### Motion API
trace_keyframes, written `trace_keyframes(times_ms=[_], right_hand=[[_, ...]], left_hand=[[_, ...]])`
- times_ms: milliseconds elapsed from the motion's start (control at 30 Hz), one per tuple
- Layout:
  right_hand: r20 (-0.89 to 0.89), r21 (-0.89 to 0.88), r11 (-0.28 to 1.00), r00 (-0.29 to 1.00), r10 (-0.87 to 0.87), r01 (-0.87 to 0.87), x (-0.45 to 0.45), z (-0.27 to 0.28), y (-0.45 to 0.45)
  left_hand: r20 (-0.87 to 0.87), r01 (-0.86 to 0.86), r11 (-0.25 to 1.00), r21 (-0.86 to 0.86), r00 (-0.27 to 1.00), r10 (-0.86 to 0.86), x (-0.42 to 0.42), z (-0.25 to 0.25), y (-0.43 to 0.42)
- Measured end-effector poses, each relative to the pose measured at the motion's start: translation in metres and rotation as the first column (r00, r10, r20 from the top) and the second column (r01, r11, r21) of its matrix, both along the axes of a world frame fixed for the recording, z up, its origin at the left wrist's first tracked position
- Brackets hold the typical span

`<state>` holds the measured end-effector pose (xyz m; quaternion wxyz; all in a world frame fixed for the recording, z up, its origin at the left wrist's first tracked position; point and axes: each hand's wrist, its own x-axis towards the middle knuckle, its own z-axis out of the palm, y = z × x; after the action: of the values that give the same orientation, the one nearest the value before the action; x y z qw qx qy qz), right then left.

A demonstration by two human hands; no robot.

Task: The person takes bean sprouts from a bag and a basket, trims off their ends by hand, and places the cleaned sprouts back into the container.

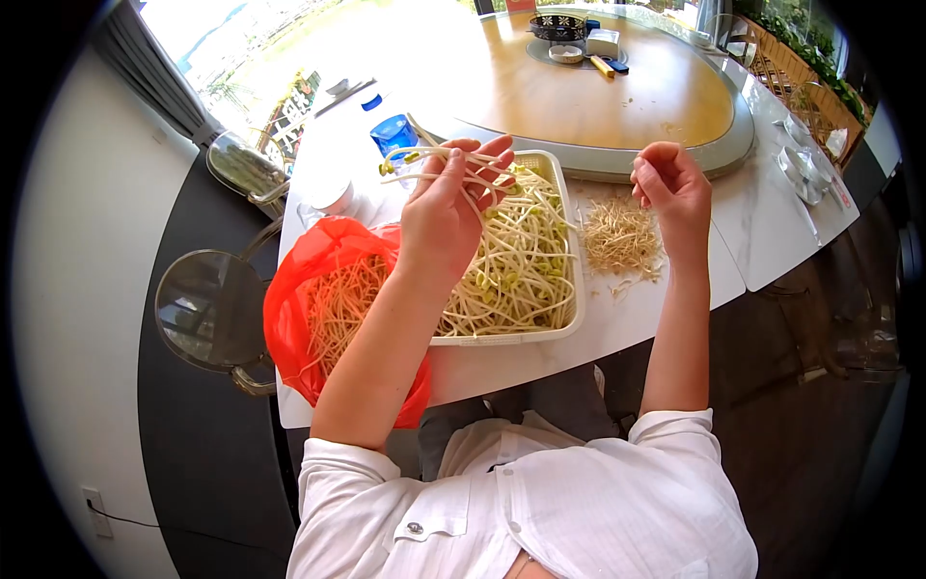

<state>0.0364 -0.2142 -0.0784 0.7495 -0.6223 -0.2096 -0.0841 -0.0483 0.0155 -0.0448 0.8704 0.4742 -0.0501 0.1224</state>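
My left hand [449, 198] is closed around several bean sprouts [410, 157], their pale stems and yellow-green heads sticking out between thumb and fingers. It is raised over the left part of a white plastic basket [576, 307] heaped with more sprouts [521, 261]. To the right, my right hand [672, 183] is held up with its fingers pinched together; whatever is between the fingertips is too small to make out. Below and left of it lies a pile of thin, brownish root ends [622, 236] on the table. A red plastic bag [289, 289] of sprouts stands left of the basket, partly behind my left forearm.
A round wooden turntable [627, 106] covers the far side of the white table [482, 372], bearing a black basket [558, 27] and a white box [603, 42]. A blue cup [393, 133] and white bowl [332, 196] stand beyond the bag. Chairs [207, 309] are at the left.
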Motion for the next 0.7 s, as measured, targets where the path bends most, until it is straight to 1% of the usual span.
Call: trace_keyframes(times_ms=[33, 67, 100, 133, 200, 233, 267, 333, 367, 400, 467, 533, 600, 633, 667, 700], right_hand=[[-0.001, 0.001, 1.0, 1.0, -0.001, 0.001, 0.012, -0.024, -0.006], [0.305, -0.47, 0.832, 0.939, -0.161, 0.295, 0.022, -0.049, -0.011], [0.611, -0.694, 0.394, 0.782, -0.122, 0.603, 0.029, -0.068, -0.013], [0.608, -0.695, 0.392, 0.784, -0.125, 0.602, 0.032, -0.078, -0.013], [0.479, -0.68, 0.495, 0.839, -0.258, 0.541, 0.037, -0.094, -0.013], [0.547, -0.614, 0.503, 0.787, -0.284, 0.608, 0.039, -0.1, -0.012], [0.542, -0.615, 0.506, 0.79, -0.287, 0.605, 0.041, -0.106, -0.012], [0.546, -0.531, 0.566, 0.765, -0.34, 0.631, 0.046, -0.118, -0.01], [0.543, -0.53, 0.568, 0.767, -0.342, 0.629, 0.048, -0.123, -0.009], [0.545, -0.514, 0.581, 0.763, -0.347, 0.631, 0.049, -0.125, -0.009], [0.543, -0.503, 0.59, 0.762, -0.352, 0.631, 0.049, -0.129, -0.01], [0.505, -0.533, 0.613, 0.8, -0.323, 0.584, 0.046, -0.125, -0.01], [0.497, -0.538, 0.615, 0.806, -0.322, 0.577, 0.046, -0.13, -0.01], [0.489, -0.541, 0.615, 0.81, -0.324, 0.573, 0.046, -0.132, -0.01], [0.489, -0.542, 0.616, 0.811, -0.321, 0.571, 0.047, -0.134, -0.01], [0.531, -0.545, 0.575, 0.782, -0.326, 0.61, 0.047, -0.135, -0.01]], left_hand=[[-0.016, 0.012, 1.0, 0.021, 1.0, -0.012, 0.001, 0.001, 0.004], [-0.034, 0.026, 0.999, 0.042, 0.999, -0.025, 0.002, 0.002, 0.007], [-0.061, 0.052, 0.997, 0.049, 0.997, -0.049, 0.004, 0.004, 0.011], [-0.065, 0.055, 0.997, 0.05, 0.997, -0.052, 0.004, 0.006, 0.013], [-0.22, 0.168, 0.967, 0.193, 0.968, -0.125, 0.003, 0.013, 0.019], [-0.268, 0.205, 0.954, 0.217, 0.953, -0.143, 0.003, 0.014, 0.022], [-0.274, 0.206, 0.953, 0.22, 0.951, -0.142, 0.005, 0.013, 0.023], [-0.381, 0.207, 0.895, 0.395, 0.923, -0.046, 0.012, 0.009, 0.027], [-0.389, 0.213, 0.865, 0.454, 0.921, -0.023, 0.017, 0.005, 0.033], [-0.391, 0.215, 0.864, 0.456, 0.92, -0.022, 0.021, 0.004, 0.037], [-0.391, 0.229, 0.723, 0.652, 0.919, 0.06, 0.028, 0.0, 0.042], [-0.385, 0.213, 0.707, 0.674, 0.918, 0.091, 0.03, 0.006, 0.037], [-0.407, 0.254, 0.565, 0.785, 0.899, 0.162, 0.031, 0.014, 0.034], [-0.407, 0.25, 0.568, 0.784, 0.899, 0.165, 0.033, 0.014, 0.036], [-0.397, 0.258, 0.496, 0.829, 0.896, 0.197, 0.036, 0.013, 0.04], [-0.385, 0.266, 0.42, 0.867, 0.894, 0.228, 0.038, 0.012, 0.043]])
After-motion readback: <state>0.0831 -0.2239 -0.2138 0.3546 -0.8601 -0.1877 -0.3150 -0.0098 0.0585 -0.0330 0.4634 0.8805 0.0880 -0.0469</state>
